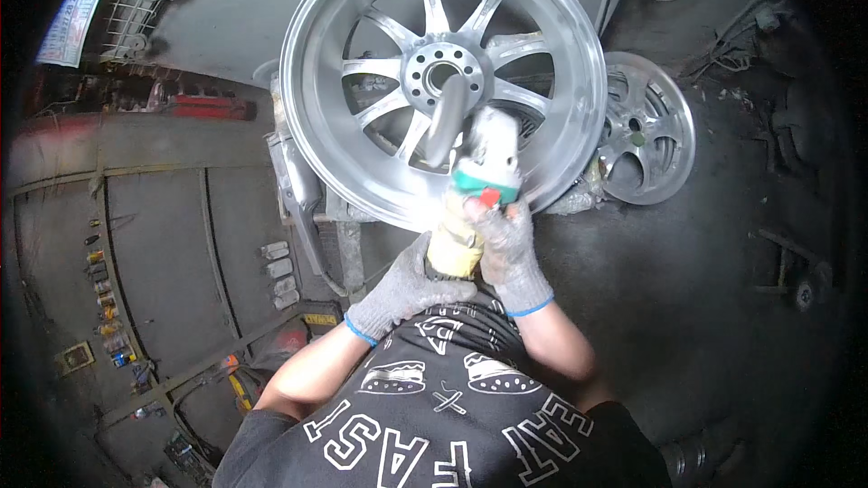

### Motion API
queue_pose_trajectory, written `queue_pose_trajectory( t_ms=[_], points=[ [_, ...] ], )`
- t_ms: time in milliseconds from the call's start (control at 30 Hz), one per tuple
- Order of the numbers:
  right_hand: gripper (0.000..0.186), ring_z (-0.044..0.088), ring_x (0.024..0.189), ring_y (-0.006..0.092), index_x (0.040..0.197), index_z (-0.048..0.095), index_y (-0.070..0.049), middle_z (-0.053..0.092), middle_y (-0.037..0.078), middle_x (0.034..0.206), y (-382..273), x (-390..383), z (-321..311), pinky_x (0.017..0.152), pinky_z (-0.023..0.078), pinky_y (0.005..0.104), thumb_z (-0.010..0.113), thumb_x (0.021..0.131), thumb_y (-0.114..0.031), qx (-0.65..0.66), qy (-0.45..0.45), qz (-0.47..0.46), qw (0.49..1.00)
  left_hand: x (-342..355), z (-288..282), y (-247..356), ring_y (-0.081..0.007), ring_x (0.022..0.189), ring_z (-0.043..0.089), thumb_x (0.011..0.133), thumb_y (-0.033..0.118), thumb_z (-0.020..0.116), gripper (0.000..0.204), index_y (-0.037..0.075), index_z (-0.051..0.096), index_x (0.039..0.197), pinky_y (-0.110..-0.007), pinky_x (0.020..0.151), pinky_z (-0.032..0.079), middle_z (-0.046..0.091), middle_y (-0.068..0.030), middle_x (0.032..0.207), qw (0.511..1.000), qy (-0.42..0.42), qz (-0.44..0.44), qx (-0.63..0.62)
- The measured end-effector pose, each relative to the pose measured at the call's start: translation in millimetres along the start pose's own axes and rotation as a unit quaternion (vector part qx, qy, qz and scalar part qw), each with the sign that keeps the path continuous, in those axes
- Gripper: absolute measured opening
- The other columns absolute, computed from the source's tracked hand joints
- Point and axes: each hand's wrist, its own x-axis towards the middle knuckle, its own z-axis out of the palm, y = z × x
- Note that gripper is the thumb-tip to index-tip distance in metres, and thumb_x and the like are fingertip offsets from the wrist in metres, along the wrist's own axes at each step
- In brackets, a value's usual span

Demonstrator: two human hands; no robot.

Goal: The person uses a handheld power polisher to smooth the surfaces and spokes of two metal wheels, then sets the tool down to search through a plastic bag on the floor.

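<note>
Both gloved hands are closed on one power grinder with a white front, a green band, a red part and a yellow body [455, 248]. My left hand [404, 294] cups its rear end from the left and below. On the other side, my right hand [512, 248] wraps round it by the red part. The grinder's front is blurred and overlaps the lower rim of a large silver alloy wheel [316, 140]. Between the front and the wheel's hub is a grey, smeared curved piece [445, 122]; I cannot tell if it touches the hub.
A smaller alloy wheel [678, 140] leans at the right of the large one. Cables [723, 45] hang at the far right. Metal-framed shelving [212, 253] with cans and small bottles stands on the left, near a red object [212, 108]. A white printed sheet [72, 23] hangs at upper left.
</note>
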Motion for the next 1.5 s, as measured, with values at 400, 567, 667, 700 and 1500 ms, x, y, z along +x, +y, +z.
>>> queue_pose_trajectory(
  t_ms=[400, 567, 667, 700, 1500],
  points=[
    [0.074, 0.062, 0.106, 0.0158, 0.131, 0.048, -0.003, 0.063, 0.008, 0.117, 18, -61, -9, 0.095, 0.051, 0.0332, 0.089, 0.07, -0.009, -0.199, -0.049, 0.019, 0.979, -53, 36, -60, -0.0167, 0.108, 0.065, 0.07, 0.016, 0.091, 0.069, 0.005, 0.057, 0.129, -0.033, 0.098, 0.052, 0.067, -0.0053, 0.119, 0.994, -0.005, -0.067, -0.088],
    [0.077, 0.06, 0.11, 0.0156, 0.135, 0.048, -0.004, 0.062, 0.007, 0.12, 25, -83, -2, 0.097, 0.049, 0.0336, 0.089, 0.069, -0.008, -0.23, -0.069, 0.025, 0.97, -72, 35, -82, -0.0171, 0.108, 0.065, 0.072, 0.011, 0.086, 0.063, 0.004, 0.058, 0.129, -0.034, 0.096, 0.052, 0.068, -0.006, 0.116, 0.985, -0.034, -0.035, -0.168],
    [0.078, 0.059, 0.111, 0.0154, 0.136, 0.049, -0.005, 0.062, 0.006, 0.121, 37, -103, -2, 0.097, 0.049, 0.0334, 0.088, 0.069, -0.008, -0.223, -0.07, 0.042, 0.971, -84, 32, -106, -0.0181, 0.106, 0.066, 0.072, 0.007, 0.085, 0.061, 0.003, 0.059, 0.128, -0.034, 0.096, 0.052, 0.069, -0.0063, 0.115, 0.98, -0.068, 0.001, -0.188],
    [0.078, 0.059, 0.11, 0.0152, 0.137, 0.049, -0.006, 0.062, 0.005, 0.121, 42, -108, -6, 0.098, 0.049, 0.0335, 0.088, 0.069, -0.008, -0.225, -0.083, 0.054, 0.969, -88, 33, -112, -0.0185, 0.105, 0.066, 0.072, 0.006, 0.085, 0.06, 0.003, 0.059, 0.127, -0.034, 0.095, 0.052, 0.068, -0.0065, 0.115, 0.979, -0.071, 0.006, -0.193],
    [0.077, 0.056, 0.108, 0.0122, 0.139, 0.051, -0.006, 0.061, 0.001, 0.12, 93, -241, 11, 0.097, 0.046, 0.0305, 0.084, 0.072, -0.021, -0.39, -0.102, 0.068, 0.912, -176, 77, -234, -0.0183, 0.102, 0.067, 0.075, 0.006, 0.084, 0.054, 0.0, 0.063, 0.124, -0.034, 0.092, 0.055, 0.069, -0.0082, 0.113, 0.963, -0.08, 0.084, -0.243]
  ],
)
